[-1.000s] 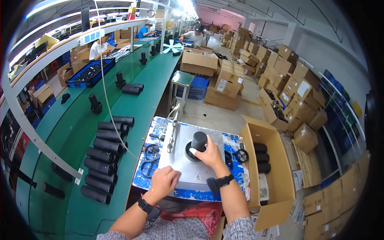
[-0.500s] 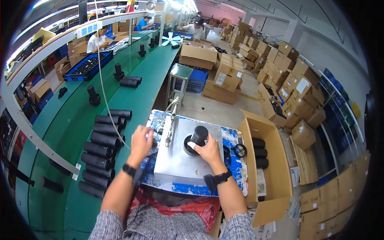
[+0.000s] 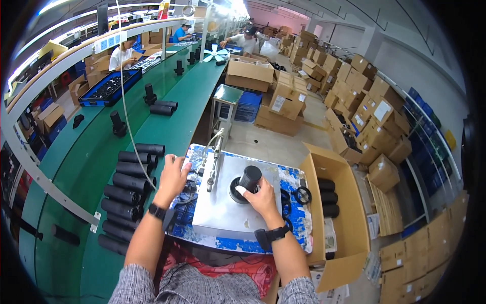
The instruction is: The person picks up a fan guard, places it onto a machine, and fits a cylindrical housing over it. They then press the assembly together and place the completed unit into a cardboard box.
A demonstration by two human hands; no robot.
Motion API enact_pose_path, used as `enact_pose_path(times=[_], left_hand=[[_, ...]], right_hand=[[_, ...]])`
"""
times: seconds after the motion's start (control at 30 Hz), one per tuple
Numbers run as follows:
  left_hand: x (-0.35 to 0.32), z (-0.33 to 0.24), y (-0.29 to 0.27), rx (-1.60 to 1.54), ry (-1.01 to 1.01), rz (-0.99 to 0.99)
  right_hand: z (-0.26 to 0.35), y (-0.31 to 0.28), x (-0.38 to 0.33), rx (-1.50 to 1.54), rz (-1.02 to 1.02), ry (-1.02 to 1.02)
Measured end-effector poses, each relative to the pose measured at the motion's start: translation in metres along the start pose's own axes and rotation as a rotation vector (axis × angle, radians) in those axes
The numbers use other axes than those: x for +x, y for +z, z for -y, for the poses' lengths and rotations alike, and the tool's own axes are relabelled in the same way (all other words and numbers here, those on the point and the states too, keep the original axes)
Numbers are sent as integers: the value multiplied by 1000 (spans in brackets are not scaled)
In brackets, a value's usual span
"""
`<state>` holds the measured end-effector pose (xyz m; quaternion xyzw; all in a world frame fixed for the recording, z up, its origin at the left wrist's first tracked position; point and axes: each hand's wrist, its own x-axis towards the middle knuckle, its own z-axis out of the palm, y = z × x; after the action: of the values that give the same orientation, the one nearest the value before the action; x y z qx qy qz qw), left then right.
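My right hand (image 3: 260,196) is wrapped round a black cylindrical tube (image 3: 250,177). The tube tilts slightly, and its lower end is in a dark round ring (image 3: 234,188) on top of a silver metal box (image 3: 217,215). My left hand (image 3: 173,175) is beside the box's left edge, close to a small black fitting (image 3: 196,172), its fingers loosely bent and apart with nothing seen in them. A metal clamp-like cylinder with a hose (image 3: 213,164) is mounted on the box between my hands.
Several black tubes (image 3: 132,181) lie in a row on the green bench (image 3: 177,124) at left. A black ring (image 3: 302,195) rests on the worn blue-white table (image 3: 298,223). An open carton (image 3: 352,233) with black tubes stands at right. A white cable (image 3: 126,101) hangs over the bench.
My left hand has shifted slightly left and its fingers have spread a little. My right hand and the tube have moved slightly lower in the picture, still at the ring.
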<state>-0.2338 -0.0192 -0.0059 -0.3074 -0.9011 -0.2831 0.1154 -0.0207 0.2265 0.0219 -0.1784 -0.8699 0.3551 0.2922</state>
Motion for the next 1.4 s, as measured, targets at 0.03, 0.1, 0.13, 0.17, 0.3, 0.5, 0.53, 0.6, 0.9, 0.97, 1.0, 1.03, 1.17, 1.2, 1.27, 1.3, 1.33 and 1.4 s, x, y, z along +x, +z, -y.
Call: enact_pose_path(times=[0.03,0.1,0.13,0.17,0.3,0.5,0.53,0.6,0.9,0.97,1.0,1.03,1.17,1.2,1.27,1.3,1.33,1.4], left_hand=[[-20,-26,-25,-275,5,-81],[-48,-61,-61,-559,21,-169],[-68,-68,-81,-605,77,-196],[-83,-71,-99,-643,119,-226],[-122,-81,-154,-490,502,-448],[-125,-78,-149,-524,498,-303],[-118,-56,-151,-434,419,-353],[-95,-7,-181,-314,200,-417],[-35,431,-199,475,-187,-309],[-60,495,-200,584,-376,-220],[-64,497,-190,562,-452,-193],[-60,500,-181,576,-479,-237],[-50,422,-169,645,-543,-309],[-34,296,-151,703,-480,-400],[-51,274,-171,619,-172,-554],[-62,263,-180,538,132,-679],[-77,216,-173,269,87,-628],[-113,111,-148,-71,77,-518]], right_hand=[[2,0,-2,-22,2,-9],[4,-12,8,-4,-95,-91],[10,-18,17,57,-176,-163],[44,-39,31,398,-295,-168],[176,-77,1,527,-129,-490],[181,11,-65,32,197,-699],[178,24,-70,9,168,-647],[166,19,-82,62,150,-558],[40,-64,-176,-65,-79,-16],[23,-81,-179,110,-208,214],[9,-94,-182,10,-230,251],[-13,-105,-187,-79,-241,285],[-123,-130,-178,-122,-235,512],[-147,-137,-172,-202,-256,440],[-202,-123,-132,-271,-234,304],[-227,-112,-108,-295,-206,265],[-249,-104,-101,-299,-210,256],[-283,-97,-88,-553,-224,205]])
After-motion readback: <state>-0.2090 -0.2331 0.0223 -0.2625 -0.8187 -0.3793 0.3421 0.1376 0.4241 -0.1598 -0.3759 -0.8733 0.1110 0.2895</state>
